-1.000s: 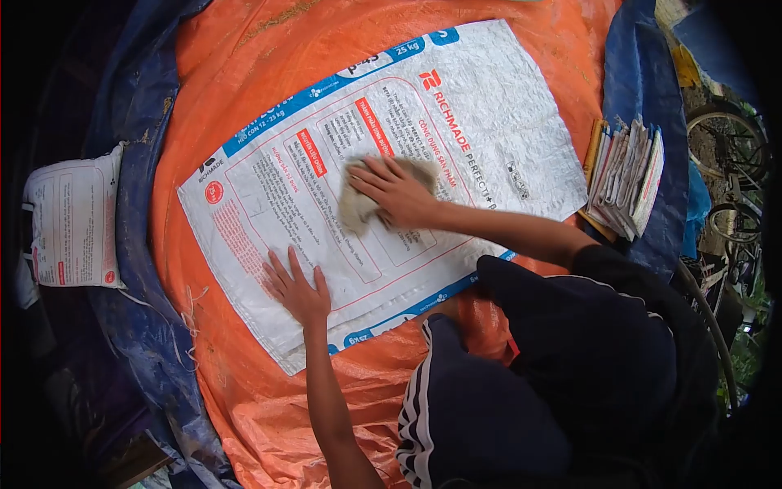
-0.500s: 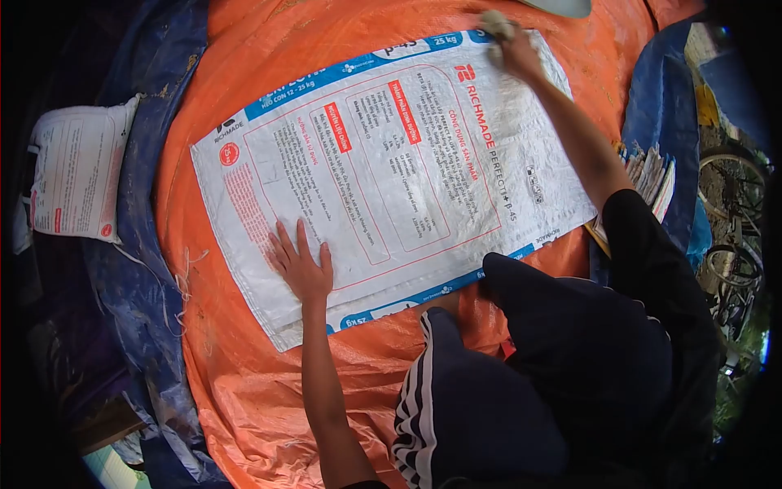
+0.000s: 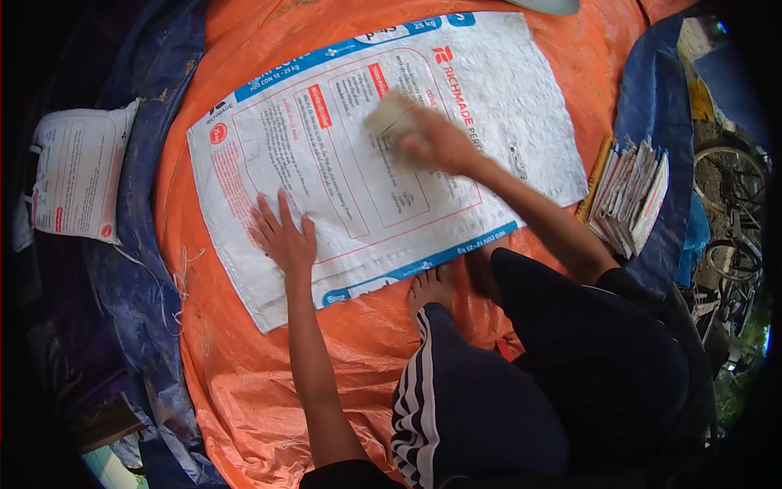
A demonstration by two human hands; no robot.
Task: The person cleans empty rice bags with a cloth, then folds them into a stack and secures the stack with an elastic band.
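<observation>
A white printed feed sack [image 3: 505, 106] with blue edge bands lies flat on an orange tarp [image 3: 244, 367]. My left hand [image 3: 287, 235] rests on its lower left part with fingers spread, pressing on the plastic. Over the middle of the sack, my right hand [image 3: 436, 143] grips a pale beige cloth [image 3: 393, 114]. The cloth is smeared by motion and seems to touch the printed surface. Part of the sack's printing is hidden under the cloth and the right hand.
A stack of folded sacks [image 3: 631, 196] stands at the right. A filled white sack [image 3: 81, 175] lies at the left on blue tarp [image 3: 159, 163]. Bicycles [image 3: 733, 220] are beyond the right edge. My bare foot [image 3: 432, 289] is by the sack's near edge.
My right hand has swept the cloth from the sack's far right corner to its middle. The left hand stays spread on the sack, which appears slightly shifted left and up in view.
</observation>
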